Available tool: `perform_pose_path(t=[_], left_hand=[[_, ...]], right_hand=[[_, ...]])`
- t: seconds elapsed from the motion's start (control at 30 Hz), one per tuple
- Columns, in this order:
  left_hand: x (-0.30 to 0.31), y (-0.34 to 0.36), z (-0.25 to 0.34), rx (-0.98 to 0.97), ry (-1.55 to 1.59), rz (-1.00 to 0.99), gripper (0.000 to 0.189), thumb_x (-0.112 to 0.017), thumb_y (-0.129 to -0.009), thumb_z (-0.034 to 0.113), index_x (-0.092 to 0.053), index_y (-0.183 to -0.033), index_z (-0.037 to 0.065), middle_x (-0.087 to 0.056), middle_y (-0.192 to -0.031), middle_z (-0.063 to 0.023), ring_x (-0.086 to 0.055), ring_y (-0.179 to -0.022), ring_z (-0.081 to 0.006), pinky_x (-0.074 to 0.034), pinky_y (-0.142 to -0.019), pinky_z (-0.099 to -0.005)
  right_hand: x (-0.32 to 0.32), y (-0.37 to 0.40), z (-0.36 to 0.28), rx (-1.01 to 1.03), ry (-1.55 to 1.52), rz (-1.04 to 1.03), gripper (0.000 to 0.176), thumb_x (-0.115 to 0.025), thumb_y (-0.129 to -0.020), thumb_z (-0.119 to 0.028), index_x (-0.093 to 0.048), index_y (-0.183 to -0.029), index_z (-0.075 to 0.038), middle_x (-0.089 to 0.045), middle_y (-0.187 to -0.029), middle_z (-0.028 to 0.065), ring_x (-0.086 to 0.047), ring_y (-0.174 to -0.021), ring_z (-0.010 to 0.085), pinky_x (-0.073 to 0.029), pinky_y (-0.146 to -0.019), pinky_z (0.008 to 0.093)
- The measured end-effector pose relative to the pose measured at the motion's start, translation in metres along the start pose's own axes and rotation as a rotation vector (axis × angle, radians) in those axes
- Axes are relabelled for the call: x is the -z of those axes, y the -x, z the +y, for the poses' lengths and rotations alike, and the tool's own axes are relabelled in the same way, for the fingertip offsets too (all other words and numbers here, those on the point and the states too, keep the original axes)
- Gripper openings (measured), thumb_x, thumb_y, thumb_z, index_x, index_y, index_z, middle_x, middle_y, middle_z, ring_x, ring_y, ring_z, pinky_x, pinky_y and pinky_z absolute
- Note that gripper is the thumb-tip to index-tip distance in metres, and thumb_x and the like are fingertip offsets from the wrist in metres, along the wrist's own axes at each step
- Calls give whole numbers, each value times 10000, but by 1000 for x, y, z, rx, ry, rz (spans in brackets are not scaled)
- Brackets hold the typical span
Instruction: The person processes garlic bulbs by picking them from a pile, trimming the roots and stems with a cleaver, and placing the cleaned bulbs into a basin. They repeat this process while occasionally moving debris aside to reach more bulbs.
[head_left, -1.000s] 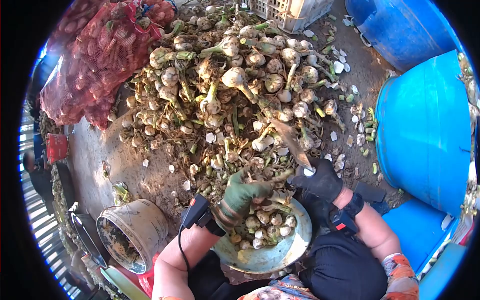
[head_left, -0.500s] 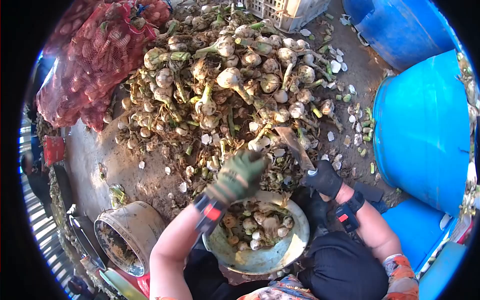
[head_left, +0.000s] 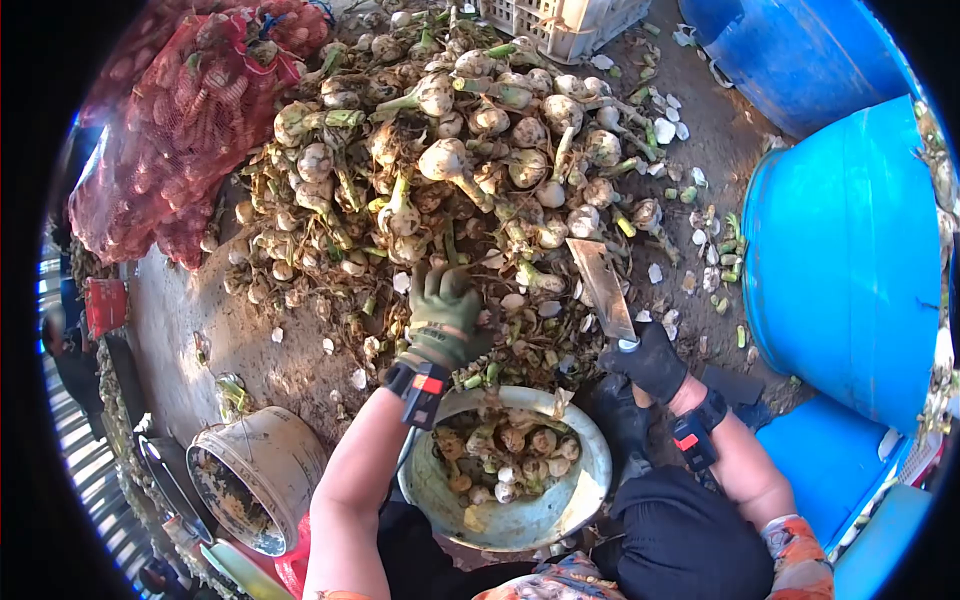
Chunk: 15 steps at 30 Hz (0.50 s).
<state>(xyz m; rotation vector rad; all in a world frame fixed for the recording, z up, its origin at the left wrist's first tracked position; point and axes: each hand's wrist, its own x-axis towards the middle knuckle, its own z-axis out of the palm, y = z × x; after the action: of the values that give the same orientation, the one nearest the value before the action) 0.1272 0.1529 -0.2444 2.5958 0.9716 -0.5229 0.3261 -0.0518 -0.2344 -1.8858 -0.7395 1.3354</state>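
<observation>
My left hand [head_left: 446, 312], in a green glove, reaches onto the lower edge of a large heap of garlic bulbs [head_left: 443, 160] with stalks. Its fingers are bent over the heap, and whether they grip anything is hidden. In a dark glove, my right hand [head_left: 648, 364] is closed round the handle of a knife [head_left: 602, 288], whose wide, dirty blade points up and left beside the heap. Below my hands, between my legs, a pale green basin [head_left: 592, 477] holds several bulbs with short-cut stems.
Red net sacks [head_left: 175, 130] fill the upper left. A dirty white bucket [head_left: 290, 465] lies tilted at lower left. Large blue tubs [head_left: 850, 250] stand at right, and a white crate [head_left: 570, 25] is at the top. Peelings and stem pieces litter the ground.
My left hand has moved from above the basin's rim up and left to the heap. The knife blade stands a little higher. The bulbs in the basin look slightly rearranged, and the view has shifted slightly.
</observation>
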Motion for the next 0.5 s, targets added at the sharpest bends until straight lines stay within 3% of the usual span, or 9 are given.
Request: perform_pose_path(t=[0.07,0.1,0.13,0.2,0.27,0.33,0.4,0.43,0.5], left_hand=[[0,10,-9,-313,213,518,360,-705,-562,316,-613,-794,56,-557,-1024,-169,-488,-1063,-322,-285,-993,-513],[-12,6,-19,-335,382,397,437,-707,-563,293,-603,-893,26,-573,-967,-170,-510,-1023,-338,-339,-972,-467],[4,16,-14,-245,767,140,512,-695,-633,219,-563,-1083,14,-575,-1086,-163,-552,-1013,-306,-443,-892,-407],[11,30,-12,-192,1269,-81,610,-666,-684,175,-471,-1233,-6,-574,-1152,-162,-589,-983,-296,-469,-871,-397],[-71,29,-34,-269,1173,-51,618,-662,-722,188,-436,-1262,-13,-563,-1171,-166,-584,-998,-291,-469,-877,-403],[-91,30,-38,-343,1075,-22,628,-658,-761,201,-401,-1290,-19,-553,-1191,-170,-578,-1013,-287,-468,-884,-409],[-40,37,-10,174,2396,-682,466,-661,-816,236,-465,-1150,-24,-588,-972,-132,-589,-935,-246,-493,-849,-354],[5,38,4,290,2637,-1019,368,-611,-854,210,-471,-1113,-12,-595,-965,-109,-603,-896,-195,-524,-775,-323],[5,44,5,248,2579,-911,363,-608,-856,207,-473,-1114,-11,-596,-970,-109,-603,-899,-194,-524,-775,-321]], right_hand=[[-5,0,-9,30,44,-25,260,-719,-672,-207,-626,-803,-3,-601,-636,66,-556,-592,132,-451,-568,314],[-9,1,-18,49,172,-16,268,-718,-677,-229,-625,-804,-12,-612,-653,97,-585,-599,176,-458,-565,326],[-14,3,-28,69,298,-6,276,-716,-683,-252,-624,-805,-21,-623,-671,129,-615,-606,220,-465,-563,338],[-21,7,-51,114,315,-7,237,-691,-692,-243,-610,-785,-41,-602,-682,160,-610,-632,316,-476,-561,373],[-27,8,-60,451,542,-15,177,-661,-689,-200,-581,-740,-50,-575,-657,147,-588,-618,336,-474,-555,394],[-32,8,-69,544,522,-9,134,-637,-669,-168,-556,-697,-64,-551,-642,137,-574,-611,344,-471,-545,407],[-35,8,-73,650,548,-57,188,-698,-620,-152,-558,-699,-56,-516,-645,136,-544,-588,338,-438,-523,386],[-37,9,-74,671,577,-66,210,-704,-586,-145,-556,-705,-55,-527,-675,130,-552,-615,334,-445,-532,391],[-40,8,-76,690,578,-74,216,-706,-581,-143,-555,-708,-55,-528,-678,127,-552,-617,335,-447,-534,390]])
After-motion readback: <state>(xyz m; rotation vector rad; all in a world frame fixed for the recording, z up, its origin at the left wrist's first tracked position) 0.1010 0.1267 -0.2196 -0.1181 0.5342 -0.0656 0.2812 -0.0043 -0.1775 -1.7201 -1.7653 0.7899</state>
